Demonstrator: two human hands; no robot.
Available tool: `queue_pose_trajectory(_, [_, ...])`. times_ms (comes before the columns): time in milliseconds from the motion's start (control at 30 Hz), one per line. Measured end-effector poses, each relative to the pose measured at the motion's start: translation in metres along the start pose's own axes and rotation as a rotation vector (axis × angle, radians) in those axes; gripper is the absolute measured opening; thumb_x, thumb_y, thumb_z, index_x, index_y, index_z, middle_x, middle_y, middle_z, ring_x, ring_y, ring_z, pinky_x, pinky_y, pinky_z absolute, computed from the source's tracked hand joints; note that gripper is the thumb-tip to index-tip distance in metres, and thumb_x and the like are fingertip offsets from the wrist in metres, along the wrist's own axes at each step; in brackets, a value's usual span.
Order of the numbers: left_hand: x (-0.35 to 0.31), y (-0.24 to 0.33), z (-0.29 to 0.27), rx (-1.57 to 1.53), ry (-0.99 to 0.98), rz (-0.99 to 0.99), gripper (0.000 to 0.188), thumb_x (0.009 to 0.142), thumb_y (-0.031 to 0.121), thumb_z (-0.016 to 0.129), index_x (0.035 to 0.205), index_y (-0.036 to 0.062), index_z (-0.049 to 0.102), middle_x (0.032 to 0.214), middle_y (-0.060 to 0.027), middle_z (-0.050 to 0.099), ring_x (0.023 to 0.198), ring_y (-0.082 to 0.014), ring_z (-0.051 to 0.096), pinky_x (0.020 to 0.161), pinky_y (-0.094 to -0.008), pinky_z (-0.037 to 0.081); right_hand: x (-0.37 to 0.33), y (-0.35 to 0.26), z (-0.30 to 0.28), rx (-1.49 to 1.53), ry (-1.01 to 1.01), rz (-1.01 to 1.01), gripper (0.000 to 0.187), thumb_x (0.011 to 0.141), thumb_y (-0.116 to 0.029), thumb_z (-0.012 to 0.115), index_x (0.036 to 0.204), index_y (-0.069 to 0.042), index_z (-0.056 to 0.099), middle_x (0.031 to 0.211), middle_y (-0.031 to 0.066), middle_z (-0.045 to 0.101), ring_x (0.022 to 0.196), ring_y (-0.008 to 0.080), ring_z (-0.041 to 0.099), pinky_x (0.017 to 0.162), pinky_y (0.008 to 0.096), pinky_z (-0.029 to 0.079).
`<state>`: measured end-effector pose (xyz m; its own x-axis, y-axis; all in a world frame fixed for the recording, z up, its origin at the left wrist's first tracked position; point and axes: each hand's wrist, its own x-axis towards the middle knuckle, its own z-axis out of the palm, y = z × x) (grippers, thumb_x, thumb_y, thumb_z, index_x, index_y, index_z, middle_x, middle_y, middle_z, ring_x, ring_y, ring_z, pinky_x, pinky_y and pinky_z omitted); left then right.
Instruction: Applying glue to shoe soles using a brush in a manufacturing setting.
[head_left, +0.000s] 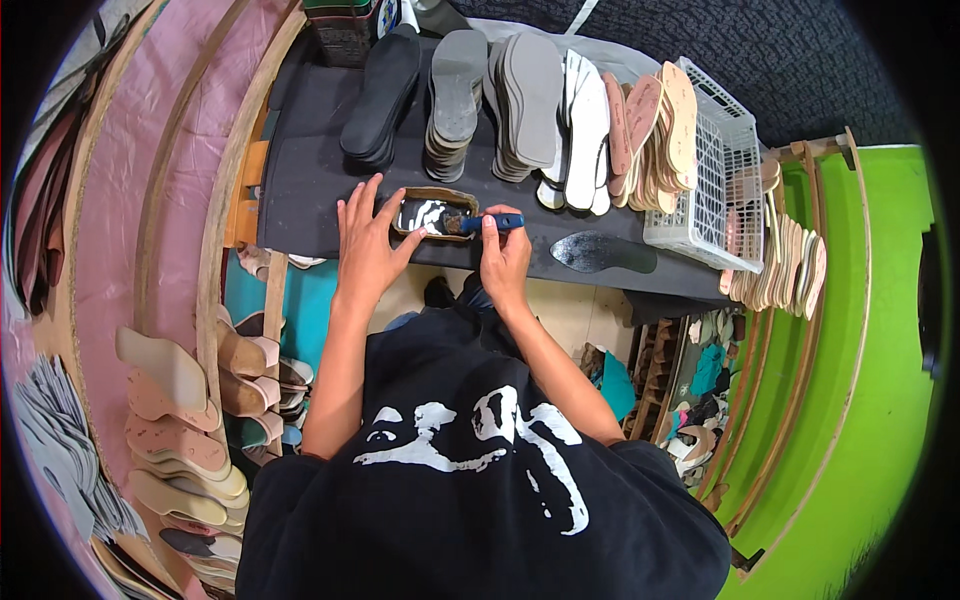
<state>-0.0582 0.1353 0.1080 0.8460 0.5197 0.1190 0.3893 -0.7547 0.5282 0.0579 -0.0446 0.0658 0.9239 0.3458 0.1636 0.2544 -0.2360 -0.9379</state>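
Observation:
My left hand, its fingers spread, holds the left end of a small rectangular container between thumb and index finger. The container's walls are crusted brown, and glossy liquid inside reflects white light. My right hand grips a brush by its blue handle, the brush head dipped into the container's right end. To the right, near the table's front edge, lies a single black insole with a wet-looking shine on its left part.
Behind the container stand stacks of black insoles, grey insoles, white insoles and beige insoles. A white plastic basket sits at the table's right end. Wooden racks with shoe parts flank both sides. A tin stands far left.

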Motion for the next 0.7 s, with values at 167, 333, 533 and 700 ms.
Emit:
queue_pose_trajectory(167, [-0.011,0.035,-0.008,-0.301,0.059,0.071,0.049,0.09,0.016,0.083,0.138,0.0077,0.072,0.159,-0.0146,0.055,0.148,-0.0381,0.048,0.125,-0.0529,0.037,0.006,0.005,0.003,0.262,0.032,0.278,0.021,0.106,-0.021,0.073,0.114,-0.001,0.072,0.093,0.0044,0.074,0.08,0.0109,0.065,0.073,0.0312,0.053])
queue_pose_trajectory(333, [-0.026,0.078,-0.007,-0.499,-0.14,0.147,0.028,0.09,0.009,0.082,0.117,0.0021,0.077,0.111,-0.0126,0.077,0.09,-0.0275,0.076,0.085,-0.0388,0.06,0.009,-0.002,-0.021,0.287,-0.08,0.305,0.039,0.099,-0.016,0.082,0.132,-0.001,0.07,0.102,0.0034,0.073,0.088,0.008,0.066,0.079,0.0253,0.056])
queue_pose_trajectory(533, [-0.026,0.107,0.027,-0.693,-0.568,0.155,0.04,0.094,0.014,0.081,0.132,0.0034,0.072,0.128,-0.0147,0.073,0.112,-0.0284,0.074,0.098,-0.0399,0.059,0.014,0.027,-0.111,0.325,0.069,0.244,0.044,0.102,-0.01,0.075,0.143,-0.001,0.062,0.115,0.006,0.069,0.091,0.0089,0.065,0.079,0.0255,0.057])
queue_pose_trajectory(700, [-0.026,0.113,0.095,-1.054,-0.757,-0.138,0.067,0.097,0.022,0.08,0.156,0.0039,0.054,0.156,-0.0192,0.058,0.142,-0.0343,0.06,0.118,-0.0463,0.05,0.018,0.067,-0.212,0.141,0.358,0.318,0.039,0.101,-0.007,0.074,0.138,-0.001,0.064,0.109,0.0069,0.073,0.092,0.0106,0.068,0.082,0.0266,0.057])
